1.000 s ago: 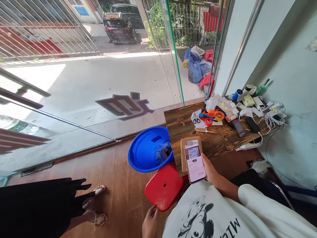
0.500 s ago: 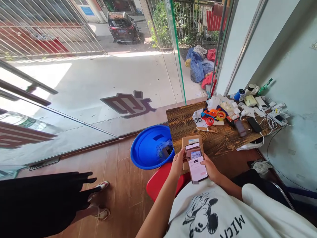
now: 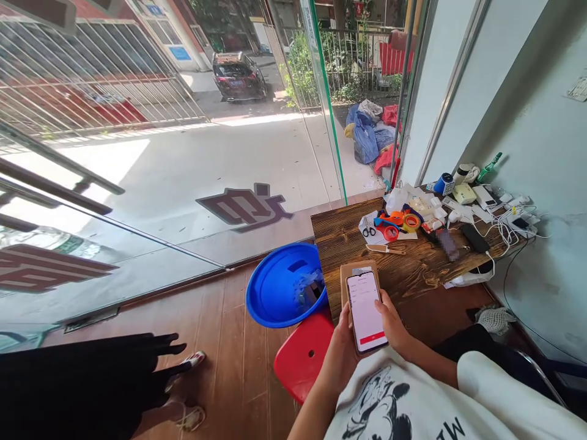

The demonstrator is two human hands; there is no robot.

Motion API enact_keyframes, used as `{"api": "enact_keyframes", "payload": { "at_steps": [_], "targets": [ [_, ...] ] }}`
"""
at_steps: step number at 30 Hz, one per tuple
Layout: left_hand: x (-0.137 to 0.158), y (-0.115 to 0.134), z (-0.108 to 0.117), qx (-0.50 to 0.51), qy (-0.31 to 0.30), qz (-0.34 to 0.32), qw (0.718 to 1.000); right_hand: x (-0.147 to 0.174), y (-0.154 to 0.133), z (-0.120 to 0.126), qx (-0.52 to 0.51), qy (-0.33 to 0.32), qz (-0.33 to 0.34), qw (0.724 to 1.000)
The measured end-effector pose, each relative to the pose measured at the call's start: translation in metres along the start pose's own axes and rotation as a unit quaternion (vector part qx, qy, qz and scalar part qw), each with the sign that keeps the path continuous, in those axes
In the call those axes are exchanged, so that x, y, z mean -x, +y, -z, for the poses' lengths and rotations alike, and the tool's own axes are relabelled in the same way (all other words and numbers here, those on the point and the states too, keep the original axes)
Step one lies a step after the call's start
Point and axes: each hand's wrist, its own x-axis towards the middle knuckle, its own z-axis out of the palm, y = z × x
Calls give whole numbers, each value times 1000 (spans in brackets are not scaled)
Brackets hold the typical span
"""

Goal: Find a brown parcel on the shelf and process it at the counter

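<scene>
A smartphone with a pale screen and a red bar near its bottom is held upright in front of my shirt. My left hand wraps its left side and lower edge. On the other side, my right hand grips the right edge, with the thumb over the screen. Partly hidden behind the phone is a brown cardboard box with a label at its top, at the front edge of the wooden table.
A blue tub and a red stool stand left of the table. On the table lie a knife, scissors, tape rolls and tangled white cables. A person in black stands at the lower left.
The phone's screen has switched from a picture of a label to a pale page with a red bar. My left hand has slid lower along the phone. The view has tilted up slightly.
</scene>
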Motion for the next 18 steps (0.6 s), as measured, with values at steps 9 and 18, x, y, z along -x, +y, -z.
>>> {"api": "enact_keyframes", "payload": {
  "at_steps": [9,18],
  "targets": [
    [12,-10,1,-28,-5,-53,998,-19,-18,-15,31,-15,-44,998],
    [25,-15,-2,-29,5,-86,996,-14,-12,-21,47,-35,-40,997]
  ]
}}
